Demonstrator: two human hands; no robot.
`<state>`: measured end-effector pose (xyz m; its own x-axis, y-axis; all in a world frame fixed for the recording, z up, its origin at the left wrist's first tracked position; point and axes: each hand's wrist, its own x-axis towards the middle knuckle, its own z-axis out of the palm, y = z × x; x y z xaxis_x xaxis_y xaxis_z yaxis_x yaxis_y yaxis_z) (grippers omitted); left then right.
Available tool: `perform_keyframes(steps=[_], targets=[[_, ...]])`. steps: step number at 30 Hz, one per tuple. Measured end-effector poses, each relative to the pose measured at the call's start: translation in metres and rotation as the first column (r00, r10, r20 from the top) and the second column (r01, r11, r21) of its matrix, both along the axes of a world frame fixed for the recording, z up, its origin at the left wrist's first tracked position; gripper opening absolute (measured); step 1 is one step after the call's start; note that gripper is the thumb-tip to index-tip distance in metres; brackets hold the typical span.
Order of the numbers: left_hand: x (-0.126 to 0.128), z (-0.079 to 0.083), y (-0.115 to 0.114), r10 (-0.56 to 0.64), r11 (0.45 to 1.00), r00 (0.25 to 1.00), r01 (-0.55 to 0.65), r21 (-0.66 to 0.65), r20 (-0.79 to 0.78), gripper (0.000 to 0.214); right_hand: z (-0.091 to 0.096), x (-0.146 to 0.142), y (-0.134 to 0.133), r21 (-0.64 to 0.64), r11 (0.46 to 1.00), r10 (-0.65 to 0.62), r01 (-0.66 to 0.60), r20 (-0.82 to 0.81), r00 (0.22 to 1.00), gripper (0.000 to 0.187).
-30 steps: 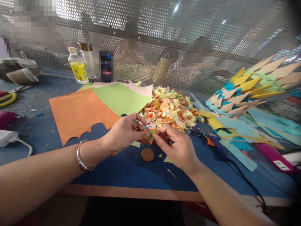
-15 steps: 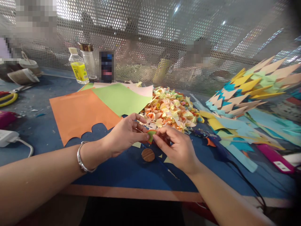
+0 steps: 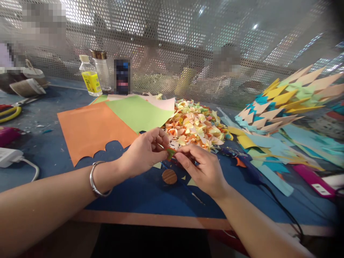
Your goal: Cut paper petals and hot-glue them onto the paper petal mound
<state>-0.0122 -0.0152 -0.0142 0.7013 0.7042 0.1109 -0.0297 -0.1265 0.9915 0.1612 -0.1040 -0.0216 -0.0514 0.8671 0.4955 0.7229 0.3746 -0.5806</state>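
A small green and orange paper piece (image 3: 171,153) is pinched between my two hands above the blue table. My left hand (image 3: 146,150), with a silver bangle at the wrist, grips its left side between thumb and fingers. On the other side, my right hand (image 3: 202,168) has thumb and forefinger closed on the right edge. Just below lies a round wooden disc (image 3: 169,176), with a thin blue stick tool (image 3: 192,193) beside it. Behind the hands is a heap of small curled paper pieces (image 3: 196,123) in yellow, peach and orange.
Orange paper (image 3: 94,130) with scalloped cuts and a green sheet (image 3: 139,111) lie left of the heap. A glue gun (image 3: 249,166) with a black cord is at right, near paper strips (image 3: 276,181) and a spiky paper model (image 3: 285,104). Scissors (image 3: 10,113) and bottles (image 3: 91,80) stand left.
The small paper piece has gone from showing its flat green face to looking folded or turned between my fingers. Both hands have stayed in nearly the same place.
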Motion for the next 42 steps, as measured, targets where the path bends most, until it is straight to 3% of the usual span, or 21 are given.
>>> perform_keyframes(steps=[13,33,42], targets=[[-0.0032,0.0029,-0.0024,0.042,0.959,0.986,0.006,0.284,-0.162,0.011,0.0014,0.0015,0.0005,-0.055,0.998,-0.012,0.008,-0.074,0.997,0.02],[-0.002,0.0052,-0.0029,0.014,0.966,0.992,0.019,0.259,-0.127,0.012,0.0005,0.0035,0.0017,-0.12,0.993,-0.016,0.0,-0.137,0.991,0.023],[-0.0011,0.0072,-0.0021,0.073,0.962,0.985,-0.028,0.27,-0.155,0.01,-0.0019,0.0016,0.0019,-0.214,0.975,0.007,-0.058,-0.229,0.973,0.021]])
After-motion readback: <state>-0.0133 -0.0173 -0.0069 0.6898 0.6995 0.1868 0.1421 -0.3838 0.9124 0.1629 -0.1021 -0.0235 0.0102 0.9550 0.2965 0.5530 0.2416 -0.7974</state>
